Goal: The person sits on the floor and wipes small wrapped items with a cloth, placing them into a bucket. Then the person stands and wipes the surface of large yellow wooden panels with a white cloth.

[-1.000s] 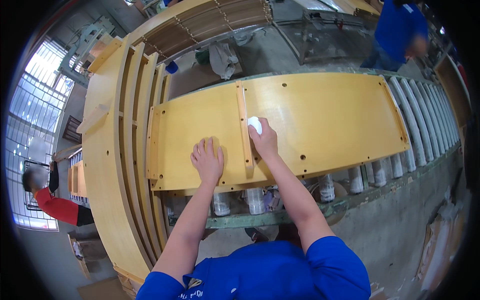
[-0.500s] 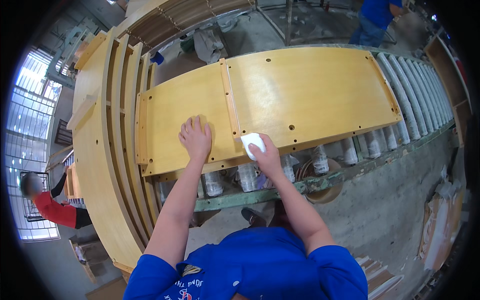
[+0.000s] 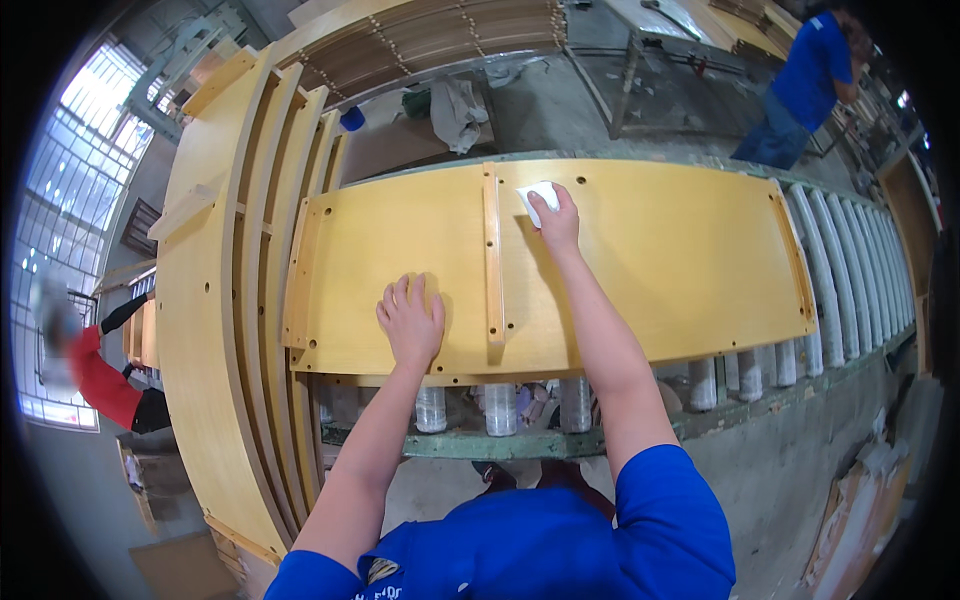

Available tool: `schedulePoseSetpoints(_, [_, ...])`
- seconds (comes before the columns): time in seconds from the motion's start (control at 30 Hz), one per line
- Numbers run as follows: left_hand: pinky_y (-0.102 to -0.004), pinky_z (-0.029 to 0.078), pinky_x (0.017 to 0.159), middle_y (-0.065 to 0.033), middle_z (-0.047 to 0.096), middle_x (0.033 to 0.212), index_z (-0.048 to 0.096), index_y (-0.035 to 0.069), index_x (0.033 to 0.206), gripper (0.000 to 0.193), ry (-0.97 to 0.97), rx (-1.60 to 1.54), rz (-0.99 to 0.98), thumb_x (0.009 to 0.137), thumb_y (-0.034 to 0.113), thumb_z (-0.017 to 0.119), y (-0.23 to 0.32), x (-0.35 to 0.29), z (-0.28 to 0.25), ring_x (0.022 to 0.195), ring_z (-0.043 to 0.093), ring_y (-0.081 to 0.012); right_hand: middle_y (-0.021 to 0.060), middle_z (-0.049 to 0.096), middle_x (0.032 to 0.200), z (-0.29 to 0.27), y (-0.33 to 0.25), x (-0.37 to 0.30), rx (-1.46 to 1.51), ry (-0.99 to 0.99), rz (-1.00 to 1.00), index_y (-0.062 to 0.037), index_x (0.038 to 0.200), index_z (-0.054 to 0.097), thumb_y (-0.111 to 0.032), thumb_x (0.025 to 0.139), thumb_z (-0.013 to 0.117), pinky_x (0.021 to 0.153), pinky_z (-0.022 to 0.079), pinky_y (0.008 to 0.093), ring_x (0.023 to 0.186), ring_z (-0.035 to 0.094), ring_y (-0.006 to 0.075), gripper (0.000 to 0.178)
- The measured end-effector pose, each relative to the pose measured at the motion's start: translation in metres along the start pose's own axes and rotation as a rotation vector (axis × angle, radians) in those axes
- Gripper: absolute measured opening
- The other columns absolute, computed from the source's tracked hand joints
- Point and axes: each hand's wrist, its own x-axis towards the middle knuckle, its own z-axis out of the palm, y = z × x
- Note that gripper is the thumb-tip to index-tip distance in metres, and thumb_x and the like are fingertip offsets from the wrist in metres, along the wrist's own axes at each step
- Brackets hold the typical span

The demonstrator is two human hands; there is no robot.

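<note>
A long yellow-varnished wooden panel [image 3: 660, 270] lies flat across a roller conveyor. Wooden strips cross it at both ends, and another wooden strip [image 3: 493, 255] runs across left of its middle. My left hand [image 3: 411, 322] rests on the panel left of that middle strip, its fingers spread. My right hand [image 3: 557, 222] is near the panel's far edge, just right of the strip. Its fingers are closed round a white pad [image 3: 539, 201], whose exact material I cannot tell. Dark round holes dot the panel along its edges.
Several similar panels [image 3: 215, 300] lean in a stack close on the left. Plastic-wrapped rollers [image 3: 850, 270] continue to the right on a green frame [image 3: 520, 446]. A person in blue [image 3: 808, 80] stands at the far right, another in red [image 3: 105, 380] at the far left.
My right hand has moved the white pad away from the near edge to the far edge beside the middle strip. The left hand stays on the panel. The whole view has shifted.
</note>
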Motion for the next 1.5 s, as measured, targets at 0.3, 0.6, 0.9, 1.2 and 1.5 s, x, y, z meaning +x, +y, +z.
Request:
schedulePoseSetpoints(0.3, [-0.0499, 0.023, 0.105, -0.0133, 0.045, 0.131, 0.05, 0.012, 0.127, 0.046, -0.015, -0.03, -0.061, 0.085, 0.033, 0.054, -0.006, -0.004, -0.003, 0.126, 0.034, -0.0334, 0.0204, 0.066, 0.098, 0.04, 0.003, 0.04, -0.597, -0.047, -0.174, -0.0124, 0.119, 0.058, -0.049, 0.078, 0.061, 0.082, 0.049, 0.0425, 0.093, 0.063, 0.036, 0.055])
schedulePoseSetpoints(0.6, [-0.0515, 0.022, 0.105, -0.013, 0.044, 0.132, 0.05, 0.013, 0.128, 0.047, -0.025, -0.037, -0.063, 0.086, 0.034, 0.053, -0.004, -0.001, -0.005, 0.127, 0.033, -0.0343, 0.02, 0.067, 0.096, 0.042, -0.002, 0.042, -0.714, -0.031, -0.187, -0.0128, 0.116, 0.059, -0.046, 0.077, 0.06, 0.079, 0.05, 0.044, 0.091, 0.064, 0.0365, 0.051])
schedulePoseSetpoints(0.9, [-0.0539, 0.025, 0.103, -0.014, 0.044, 0.131, 0.05, 0.012, 0.127, 0.046, 0.034, -0.017, -0.02, 0.087, 0.033, 0.053, -0.009, -0.004, -0.001, 0.124, 0.035, -0.0363, 0.0195, 0.067, 0.095, 0.031, -0.003, 0.015, -0.663, -0.063, -0.181, -0.0124, 0.114, 0.061, -0.047, 0.076, 0.061, 0.079, 0.05, 0.0427, 0.09, 0.064, 0.035, 0.051])
schedulePoseSetpoints(1.2, [-0.0522, 0.024, 0.103, -0.0135, 0.045, 0.13, 0.05, 0.013, 0.127, 0.046, 0.053, -0.005, -0.021, 0.086, 0.034, 0.053, -0.01, -0.007, -0.001, 0.124, 0.035, -0.0348, 0.0189, 0.068, 0.091, 0.002, 0.003, -0.053, -0.628, -0.167, -0.199, -0.009, 0.113, 0.062, -0.046, 0.076, 0.063, 0.077, 0.05, 0.0408, 0.087, 0.065, 0.0334, 0.052])
schedulePoseSetpoints(1.5, [-0.0534, 0.024, 0.103, -0.0129, 0.045, 0.131, 0.051, 0.013, 0.127, 0.046, 0.049, 0.01, -0.029, 0.087, 0.037, 0.051, -0.013, -0.009, 0.003, 0.124, 0.036, -0.0343, 0.0165, 0.068, 0.086, -0.033, 0.002, -0.133, -0.544, -0.236, -0.231, -0.0057, 0.107, 0.064, -0.04, 0.078, 0.067, 0.071, 0.051, 0.0363, 0.08, 0.067, 0.0294, 0.045])
